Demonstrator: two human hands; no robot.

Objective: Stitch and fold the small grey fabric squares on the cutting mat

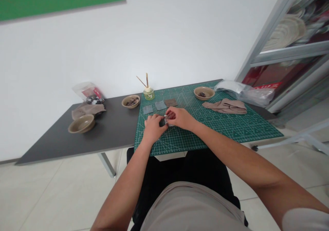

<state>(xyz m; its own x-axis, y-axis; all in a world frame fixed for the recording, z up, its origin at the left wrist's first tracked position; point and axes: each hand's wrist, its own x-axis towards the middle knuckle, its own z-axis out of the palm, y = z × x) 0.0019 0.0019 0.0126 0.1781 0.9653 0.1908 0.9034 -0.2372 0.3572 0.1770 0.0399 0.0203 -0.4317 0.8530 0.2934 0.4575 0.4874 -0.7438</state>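
Item: small dark-and-white bundle [164,121], held just over the green cutting mat [231,131], pinched between my left hand [153,129] and right hand [180,118], both curled close around it; exact finger placement hidden. Risk: a slack pinch could drop it or let it come apart on the mat. Containers: tan bowl [204,93] on the mat, dark pieces inside; second tan bowl [131,101] on the grey table [113,138], dark pieces inside; third tan bowl [81,123] farther left, contents not visible.

Room lay across the front of the mat [218,133], squares [160,105] sat behind, bowl [204,93] and cloth [224,106] blocked its right
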